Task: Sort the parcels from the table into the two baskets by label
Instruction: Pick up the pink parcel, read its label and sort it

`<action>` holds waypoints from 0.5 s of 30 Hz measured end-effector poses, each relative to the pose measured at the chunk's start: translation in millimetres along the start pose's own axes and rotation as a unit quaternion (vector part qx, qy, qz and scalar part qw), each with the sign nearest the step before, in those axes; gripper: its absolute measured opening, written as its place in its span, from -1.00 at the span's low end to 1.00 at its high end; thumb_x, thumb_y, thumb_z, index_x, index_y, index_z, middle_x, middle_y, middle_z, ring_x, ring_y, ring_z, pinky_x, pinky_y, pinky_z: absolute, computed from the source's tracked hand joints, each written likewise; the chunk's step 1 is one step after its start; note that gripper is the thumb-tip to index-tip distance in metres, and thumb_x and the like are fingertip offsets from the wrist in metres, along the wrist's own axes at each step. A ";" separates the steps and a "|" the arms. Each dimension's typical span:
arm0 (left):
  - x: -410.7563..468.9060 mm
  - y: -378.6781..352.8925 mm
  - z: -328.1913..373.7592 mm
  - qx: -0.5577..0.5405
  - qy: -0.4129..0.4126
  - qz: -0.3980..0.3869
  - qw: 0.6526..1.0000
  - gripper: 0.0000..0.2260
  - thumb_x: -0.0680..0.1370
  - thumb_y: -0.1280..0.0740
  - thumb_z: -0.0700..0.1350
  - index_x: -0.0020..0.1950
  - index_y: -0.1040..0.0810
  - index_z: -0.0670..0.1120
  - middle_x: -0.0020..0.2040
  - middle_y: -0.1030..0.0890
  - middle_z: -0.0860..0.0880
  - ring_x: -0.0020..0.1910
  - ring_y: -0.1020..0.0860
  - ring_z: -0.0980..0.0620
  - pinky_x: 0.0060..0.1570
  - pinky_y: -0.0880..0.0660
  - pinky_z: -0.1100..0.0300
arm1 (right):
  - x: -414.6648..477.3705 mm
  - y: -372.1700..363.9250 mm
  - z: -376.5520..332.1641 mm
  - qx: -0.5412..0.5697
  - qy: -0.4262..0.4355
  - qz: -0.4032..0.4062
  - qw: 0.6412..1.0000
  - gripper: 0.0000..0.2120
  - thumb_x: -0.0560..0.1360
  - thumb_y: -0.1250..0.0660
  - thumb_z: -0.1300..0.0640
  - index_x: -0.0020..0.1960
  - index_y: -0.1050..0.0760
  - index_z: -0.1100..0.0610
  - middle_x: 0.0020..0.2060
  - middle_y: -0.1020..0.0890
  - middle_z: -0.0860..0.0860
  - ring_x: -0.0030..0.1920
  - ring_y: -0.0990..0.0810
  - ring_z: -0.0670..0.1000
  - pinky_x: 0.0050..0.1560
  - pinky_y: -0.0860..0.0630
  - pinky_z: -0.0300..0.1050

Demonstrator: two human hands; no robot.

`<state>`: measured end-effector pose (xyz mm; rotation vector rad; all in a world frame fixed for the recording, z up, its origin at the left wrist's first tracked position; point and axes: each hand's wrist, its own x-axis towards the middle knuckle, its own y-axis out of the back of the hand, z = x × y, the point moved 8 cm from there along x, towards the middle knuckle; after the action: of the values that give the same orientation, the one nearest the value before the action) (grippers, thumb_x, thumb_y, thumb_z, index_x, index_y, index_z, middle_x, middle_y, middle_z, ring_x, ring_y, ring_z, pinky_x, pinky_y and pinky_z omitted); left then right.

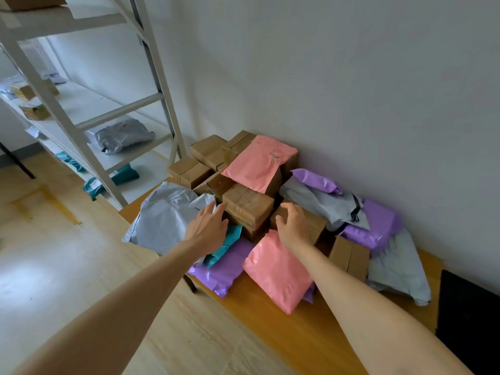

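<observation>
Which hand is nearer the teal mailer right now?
Left. The left hand covers one end of the teal mailer; the right hand is off to its right, past the brown box.

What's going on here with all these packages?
A person is sorting a heap of parcels on a wooden table. The left hand and the right hand reach in on either side of a brown cardboard box in the middle of the heap, fingers loose, holding nothing yet. Close by lie a pink bag, a purple bag, a grey bag and a teal bag. No basket is in view.
</observation>
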<state>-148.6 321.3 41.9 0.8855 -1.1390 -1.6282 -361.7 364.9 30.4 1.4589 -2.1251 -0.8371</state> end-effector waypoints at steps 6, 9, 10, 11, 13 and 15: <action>64.8 8.3 6.2 -0.024 -0.055 -0.012 0.998 -0.57 0.67 -0.08 -0.05 0.55 -0.17 0.04 0.57 -0.14 -0.07 0.51 -0.20 -0.13 0.36 -0.34 -0.06 | 49.7 -13.4 -5.9 0.050 -0.046 0.007 0.998 -0.66 0.61 -0.21 0.17 0.37 -0.38 0.18 0.32 -0.45 0.11 0.29 -0.45 0.07 0.20 -0.36 -0.19; 94.7 12.3 16.2 -0.037 -0.105 -0.025 0.993 -0.58 0.66 -0.09 -0.07 0.54 -0.18 0.00 0.56 -0.17 -0.06 0.49 -0.23 -0.14 0.31 -0.35 -0.06 | 74.5 -19.0 -6.0 0.069 -0.082 0.027 0.994 -0.65 0.59 -0.24 0.14 0.36 -0.38 0.16 0.31 -0.47 0.10 0.29 -0.47 0.09 0.29 -0.43 -0.01; 104.1 12.0 17.9 -0.033 -0.116 -0.034 0.992 -0.58 0.67 -0.08 -0.07 0.54 -0.18 0.01 0.56 -0.15 -0.06 0.50 -0.21 -0.13 0.33 -0.34 -0.06 | 82.2 -21.2 -6.4 0.074 -0.092 0.034 0.992 -0.65 0.59 -0.24 0.13 0.36 -0.38 0.16 0.31 -0.48 0.10 0.30 -0.47 0.09 0.30 -0.42 0.02; 112.2 11.0 18.7 -0.030 -0.122 -0.044 0.991 -0.58 0.67 -0.08 -0.07 0.54 -0.17 0.02 0.57 -0.13 -0.06 0.52 -0.18 -0.12 0.36 -0.31 -0.06 | 88.2 -23.0 -6.9 0.079 -0.101 0.038 0.991 -0.64 0.59 -0.25 0.12 0.37 -0.38 0.16 0.31 -0.48 0.10 0.31 -0.46 0.09 0.30 -0.42 0.04; 133.3 8.4 18.1 -0.027 -0.143 -0.064 0.987 -0.58 0.67 -0.07 -0.05 0.54 -0.17 0.06 0.58 -0.12 -0.04 0.54 -0.12 -0.09 0.41 -0.26 -0.09 | 101.5 -28.4 -7.8 0.092 -0.129 0.048 0.986 -0.63 0.60 -0.25 0.09 0.37 -0.37 0.16 0.32 -0.48 0.10 0.30 -0.47 0.10 0.29 -0.43 0.04; 151.9 7.0 18.1 -0.017 -0.164 -0.084 0.983 -0.59 0.67 -0.06 -0.02 0.54 -0.17 0.09 0.58 -0.13 -0.05 0.54 -0.11 -0.07 0.42 -0.25 -0.10 | 112.3 -32.9 -7.6 0.107 -0.157 0.060 0.980 -0.63 0.60 -0.24 0.09 0.36 -0.39 0.18 0.29 -0.51 0.11 0.27 -0.49 0.11 0.23 -0.45 -0.01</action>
<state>-210.0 181.1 47.0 0.7227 -1.2827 -1.9799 -374.4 249.4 14.4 1.3529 -2.5810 -0.8623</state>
